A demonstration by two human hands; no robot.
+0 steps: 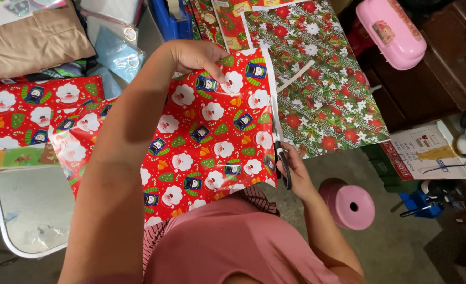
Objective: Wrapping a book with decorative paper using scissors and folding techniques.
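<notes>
The right hand (296, 168) pinches black-handled scissors (282, 158) pointing away along the red glossy Santa-print wrapping sheet's (212, 137) right edge, whose far corner the left hand (193, 55) pinches.

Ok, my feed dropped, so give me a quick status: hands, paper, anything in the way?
Left hand pinches red wrapping paper top edge. Right hand holds scissors at its right edge. Nothing blocking.

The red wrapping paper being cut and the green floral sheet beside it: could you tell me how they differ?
The red paper shows white-bearded faces; the green sheet shows red and white flowers. The red paper is held up, left hand gripping its top edge, while the green sheet lies flat. Scissors in the right hand run along the red paper's right edge; the green sheet is untouched. Both are festive wrapping paper.
</notes>
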